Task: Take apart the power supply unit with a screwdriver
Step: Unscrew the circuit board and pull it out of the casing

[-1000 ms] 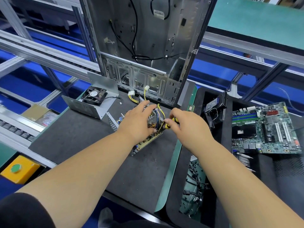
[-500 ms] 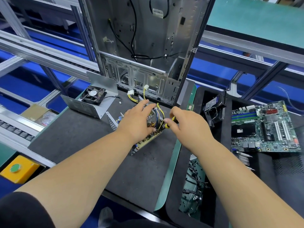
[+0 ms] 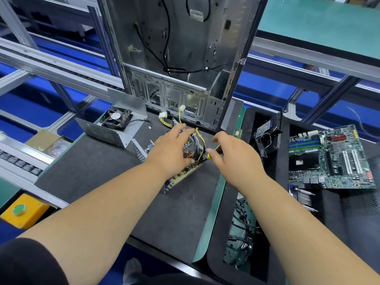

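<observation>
well, biggest thing in my view is the tall grey sheet-metal computer case (image 3: 185, 64), standing upright and gutted at the back of the dark grey foam work mat (image 3: 88, 167). right of the mat, in a black foam tray (image 3: 273, 202), lies the green motherboard (image 3: 331, 159), flat, with a black hard drive (image 3: 267, 128) leaning near it. back left on the mat sits the bent grey metal psu cover (image 3: 115, 128) with a black square fan (image 3: 116, 119) resting on it.

the exposed power supply board (image 3: 185, 171), tan with coils and a bundle of yellow and black wires (image 3: 198, 140), lies mid-mat, just in front of the case. my left hand (image 3: 170, 151) rests on top of it, fingers curled over the components, pinning it. my right hand (image 3: 232, 153) pinches the yellow-and-black screwdriver (image 3: 211, 153) between thumb and fingers, its tip angled down to the board's right edge, where i cannot tell what it touches.
</observation>
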Available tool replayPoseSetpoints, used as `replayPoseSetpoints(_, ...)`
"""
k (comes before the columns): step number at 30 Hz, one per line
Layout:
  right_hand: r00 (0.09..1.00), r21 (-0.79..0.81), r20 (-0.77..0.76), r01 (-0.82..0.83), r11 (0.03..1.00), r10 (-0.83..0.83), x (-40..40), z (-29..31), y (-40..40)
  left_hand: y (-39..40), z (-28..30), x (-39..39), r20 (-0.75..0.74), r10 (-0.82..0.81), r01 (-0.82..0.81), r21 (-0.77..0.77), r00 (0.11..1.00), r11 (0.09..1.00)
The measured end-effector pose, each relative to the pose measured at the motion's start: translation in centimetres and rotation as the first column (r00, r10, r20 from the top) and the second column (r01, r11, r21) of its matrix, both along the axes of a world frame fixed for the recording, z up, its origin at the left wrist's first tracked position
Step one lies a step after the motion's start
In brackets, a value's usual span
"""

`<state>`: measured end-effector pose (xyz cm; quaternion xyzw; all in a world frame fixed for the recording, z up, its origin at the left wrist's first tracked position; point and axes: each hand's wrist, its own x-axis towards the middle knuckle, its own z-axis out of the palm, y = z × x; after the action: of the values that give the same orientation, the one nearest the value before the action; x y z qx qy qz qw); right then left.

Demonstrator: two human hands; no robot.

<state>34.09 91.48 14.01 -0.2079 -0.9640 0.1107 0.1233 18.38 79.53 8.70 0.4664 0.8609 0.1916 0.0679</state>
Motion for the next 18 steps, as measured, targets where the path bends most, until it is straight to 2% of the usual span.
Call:
replayPoseSetpoints(5, 0.999, -0.067, -0.036, 0.015, 0.998, -0.018, 0.2, -0.2, 0.1, 0.0, -0.1, 0.0, -0.001, -0.003, 0.003, -0.001, 1.0, 1.0)
replayPoseSetpoints(18, 0.997, -0.042, -0.075, 0.017, 0.999, -0.021, 1.3, 0.1, -0.1, -0.1, 0.1, 0.1, 0.001, -0.004, 0.004, -0.005, 1.0, 1.0)
